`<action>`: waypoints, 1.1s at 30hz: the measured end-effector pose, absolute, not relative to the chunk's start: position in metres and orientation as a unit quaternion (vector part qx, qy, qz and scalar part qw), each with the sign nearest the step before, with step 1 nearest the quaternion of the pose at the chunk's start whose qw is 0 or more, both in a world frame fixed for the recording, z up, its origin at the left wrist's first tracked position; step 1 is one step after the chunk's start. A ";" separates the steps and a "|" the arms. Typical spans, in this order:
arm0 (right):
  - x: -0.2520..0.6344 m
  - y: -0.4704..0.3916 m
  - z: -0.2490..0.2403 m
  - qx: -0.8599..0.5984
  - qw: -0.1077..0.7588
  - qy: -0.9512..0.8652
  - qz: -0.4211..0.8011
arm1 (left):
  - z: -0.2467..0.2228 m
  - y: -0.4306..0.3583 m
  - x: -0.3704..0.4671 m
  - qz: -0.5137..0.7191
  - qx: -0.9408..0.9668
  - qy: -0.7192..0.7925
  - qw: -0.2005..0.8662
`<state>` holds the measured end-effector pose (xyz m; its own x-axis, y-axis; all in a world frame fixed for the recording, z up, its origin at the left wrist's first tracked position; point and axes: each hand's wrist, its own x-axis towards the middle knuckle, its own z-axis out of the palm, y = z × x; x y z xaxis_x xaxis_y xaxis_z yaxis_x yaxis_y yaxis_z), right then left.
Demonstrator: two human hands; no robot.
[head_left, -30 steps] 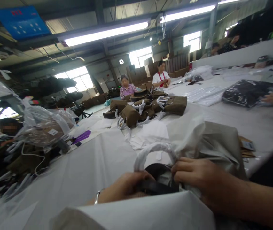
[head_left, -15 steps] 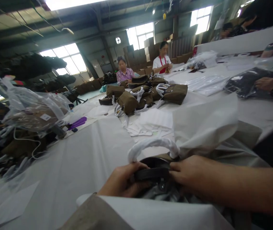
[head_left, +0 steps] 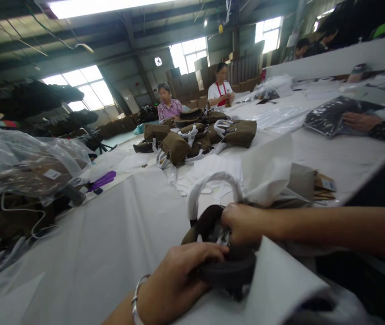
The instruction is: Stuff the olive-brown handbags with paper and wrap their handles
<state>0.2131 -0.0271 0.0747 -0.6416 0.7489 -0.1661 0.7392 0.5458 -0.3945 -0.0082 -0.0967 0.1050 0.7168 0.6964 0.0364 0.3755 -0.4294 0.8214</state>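
Note:
In front of me is an olive and dark handbag (head_left: pixel 226 273), its mouth facing up and its arched handle (head_left: pixel 195 196) wrapped in white. My left hand (head_left: pixel 182 271), with a silver bangle (head_left: pixel 136 298) at the wrist, is closed on the near dark edge of the bag. Curled fingers of my right hand (head_left: pixel 241 221) reach into the mouth, where pale crumpled material (head_left: pixel 217 232) shows; the fingertips are hidden, so what they hold cannot be made out. A large white sheet (head_left: pixel 280 280) curves up beside the bag on the near right.
Several olive bags (head_left: pixel 175 146) with wrapped handles are heaped farther along the white table (head_left: pixel 111 234). Brown tags (head_left: pixel 324 185) lie right of a raised sheet. A co-worker's hand (head_left: pixel 361 121) rests on a plastic-wrapped dark item (head_left: pixel 331 115). Two people sit beyond the heap.
My left hand has come nearer along the bag's edge. My right hand has moved from the rim into the mouth. The near sheet has swung right, and brown tags now show at right.

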 end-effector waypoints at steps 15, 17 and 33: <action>0.248 -0.052 0.126 -0.332 0.227 -0.863 0.306 | 0.119 -0.097 0.038 -0.090 0.858 0.479 0.160; 0.265 -0.066 0.137 -0.285 0.227 -0.875 0.318 | 0.119 -0.090 0.037 -0.079 0.860 0.473 0.173; 0.258 -0.047 0.156 -0.286 0.059 -0.781 0.552 | 0.095 -0.095 0.025 0.077 0.889 0.402 0.203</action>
